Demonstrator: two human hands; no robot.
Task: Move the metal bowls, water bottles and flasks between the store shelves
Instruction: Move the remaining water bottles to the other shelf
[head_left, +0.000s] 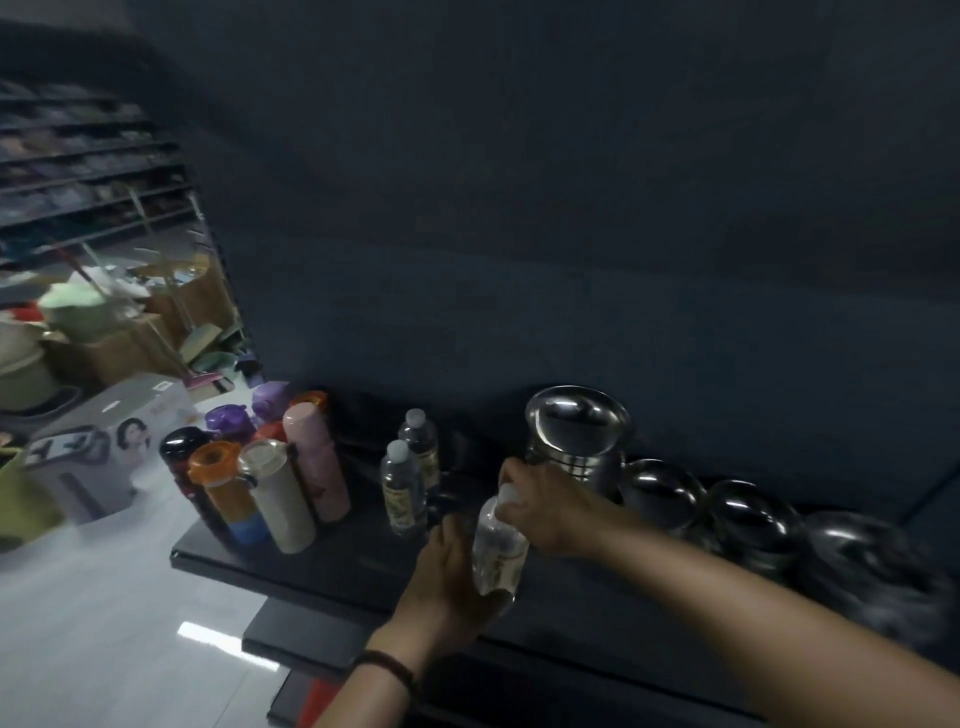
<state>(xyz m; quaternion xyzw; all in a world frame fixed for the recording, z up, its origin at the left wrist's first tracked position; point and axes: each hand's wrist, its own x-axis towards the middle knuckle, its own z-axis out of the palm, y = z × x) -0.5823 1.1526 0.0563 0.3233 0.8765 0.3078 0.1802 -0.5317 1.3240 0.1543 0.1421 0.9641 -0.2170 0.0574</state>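
Observation:
A clear water bottle (497, 551) with a white cap stands near the front of the dark shelf (322, 558). My left hand (447, 582) cups its lower body and my right hand (545, 506) grips its neck and cap. Two more water bottles (402, 486) stand just behind to the left. A cluster of coloured flasks (270, 473) fills the shelf's left end. A tall steel pot (576, 436) stands behind my right hand, and a row of metal bowls (748, 514) runs to the right.
Lower dark shelves (306, 636) step out below the top one. A white product box (104, 441) sits on the pale floor (93, 613) at left, with cardboard boxes and distant shelving (88, 171) behind it. The dark back panel (571, 208) rises behind the shelf.

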